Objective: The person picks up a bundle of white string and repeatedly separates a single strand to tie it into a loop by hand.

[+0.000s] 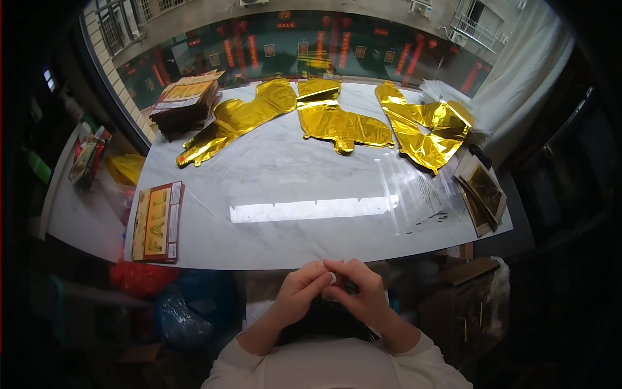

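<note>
The fingers [332, 277] of the left hand [299, 295] and right hand [363, 295] are pressed tip to tip, pinching something small and pale, perhaps a bit of clear film; it is too small to tell. Just beyond them lies the white marble-patterned bench [285, 188], with clear plastic sheets [414, 194] spread flat. Farther out, three crumpled gold foil balloons [343, 123] lie loose, apparently not yet packed. Left of the fingers sits a flat printed card packet [157, 222]. Past everything, a window.

balloons [337, 120]: glossy gold foil | table [291, 188]: smooth marble-look | sleeves [421, 188]: clear plastic
</note>
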The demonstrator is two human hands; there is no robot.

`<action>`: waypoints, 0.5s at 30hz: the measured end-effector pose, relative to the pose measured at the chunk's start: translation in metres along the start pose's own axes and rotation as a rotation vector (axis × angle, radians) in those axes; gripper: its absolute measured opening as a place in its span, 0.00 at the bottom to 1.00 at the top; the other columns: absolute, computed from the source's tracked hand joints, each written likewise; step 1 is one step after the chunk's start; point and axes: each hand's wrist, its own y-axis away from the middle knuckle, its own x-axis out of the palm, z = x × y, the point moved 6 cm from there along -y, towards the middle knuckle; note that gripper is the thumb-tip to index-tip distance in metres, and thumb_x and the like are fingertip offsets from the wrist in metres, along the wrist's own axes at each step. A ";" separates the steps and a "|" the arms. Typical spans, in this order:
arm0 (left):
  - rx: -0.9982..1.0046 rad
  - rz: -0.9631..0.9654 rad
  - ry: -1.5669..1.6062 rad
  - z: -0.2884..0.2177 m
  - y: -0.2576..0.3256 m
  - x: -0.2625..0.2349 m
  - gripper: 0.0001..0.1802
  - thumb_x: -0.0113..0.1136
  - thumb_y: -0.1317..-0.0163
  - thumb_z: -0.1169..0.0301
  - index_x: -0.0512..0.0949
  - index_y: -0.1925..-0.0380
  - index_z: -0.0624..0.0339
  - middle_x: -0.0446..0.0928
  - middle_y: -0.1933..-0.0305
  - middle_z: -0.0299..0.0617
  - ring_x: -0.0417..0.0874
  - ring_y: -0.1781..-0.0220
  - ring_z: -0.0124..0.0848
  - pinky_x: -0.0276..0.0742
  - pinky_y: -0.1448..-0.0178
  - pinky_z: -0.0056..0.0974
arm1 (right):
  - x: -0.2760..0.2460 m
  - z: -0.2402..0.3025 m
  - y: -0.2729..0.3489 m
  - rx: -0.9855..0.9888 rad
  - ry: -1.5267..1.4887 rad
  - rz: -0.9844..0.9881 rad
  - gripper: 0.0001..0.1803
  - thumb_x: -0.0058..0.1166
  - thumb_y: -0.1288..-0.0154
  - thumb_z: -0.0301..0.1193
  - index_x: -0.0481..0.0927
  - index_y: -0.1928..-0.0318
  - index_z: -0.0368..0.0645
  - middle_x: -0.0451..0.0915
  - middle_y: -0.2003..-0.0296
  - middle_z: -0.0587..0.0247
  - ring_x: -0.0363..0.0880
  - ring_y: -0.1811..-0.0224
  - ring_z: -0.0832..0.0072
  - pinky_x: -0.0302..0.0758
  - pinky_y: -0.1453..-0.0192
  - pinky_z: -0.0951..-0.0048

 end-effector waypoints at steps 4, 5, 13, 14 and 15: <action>-0.296 0.145 0.254 0.013 0.006 0.000 0.15 0.51 0.27 0.71 0.78 0.46 0.64 0.75 0.58 0.31 0.71 0.61 0.20 0.66 0.57 0.24 | -0.004 -0.001 0.000 -0.182 0.049 -0.102 0.14 0.66 0.44 0.18 0.85 0.56 0.40 0.81 0.65 0.59 0.83 0.65 0.71 0.79 0.60 0.76; -0.297 0.142 0.256 0.014 0.006 -0.001 0.15 0.51 0.27 0.71 0.78 0.46 0.64 0.75 0.58 0.31 0.71 0.61 0.20 0.66 0.57 0.24 | -0.004 -0.001 0.000 -0.181 0.047 -0.099 0.14 0.66 0.44 0.18 0.85 0.56 0.40 0.81 0.65 0.59 0.83 0.65 0.71 0.79 0.60 0.76; -0.311 -0.140 0.489 0.031 0.006 -0.012 0.17 0.56 0.31 0.76 0.77 0.44 0.68 0.81 0.49 0.46 0.81 0.48 0.30 0.78 0.45 0.33 | 0.002 0.017 0.003 -0.430 0.297 -0.156 0.15 0.69 0.50 0.20 0.87 0.60 0.46 0.81 0.65 0.66 0.79 0.67 0.70 0.76 0.63 0.72; -0.312 -0.146 0.490 0.034 0.007 -0.013 0.17 0.56 0.31 0.76 0.77 0.44 0.68 0.81 0.49 0.46 0.81 0.48 0.30 0.78 0.45 0.33 | 0.004 0.017 0.002 -0.430 0.293 -0.152 0.15 0.69 0.50 0.20 0.87 0.60 0.46 0.81 0.65 0.66 0.79 0.67 0.70 0.76 0.63 0.72; -0.329 -0.163 0.596 0.038 0.009 -0.011 0.17 0.56 0.31 0.76 0.77 0.44 0.68 0.81 0.49 0.47 0.82 0.49 0.31 0.79 0.45 0.34 | 0.008 0.020 0.002 -0.479 0.373 -0.138 0.16 0.71 0.52 0.21 0.87 0.60 0.46 0.80 0.63 0.65 0.78 0.62 0.68 0.76 0.60 0.70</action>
